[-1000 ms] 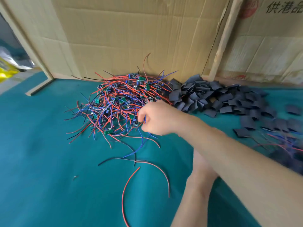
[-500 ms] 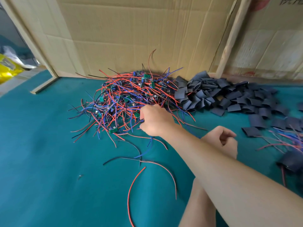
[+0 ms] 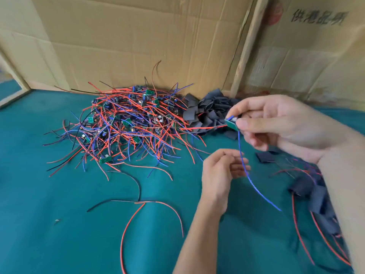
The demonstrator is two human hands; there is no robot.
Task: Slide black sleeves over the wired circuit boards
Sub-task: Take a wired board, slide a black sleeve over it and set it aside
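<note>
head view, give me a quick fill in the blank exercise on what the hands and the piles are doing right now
1. The right hand pinches a small ____ circuit board.
2. A long ____ wire hangs down from that board.
3. The left hand holds ____.
4. The pile of black sleeves lies to the ____ of the tangle of wired boards.

Missing words: green; blue; nothing; right
</note>
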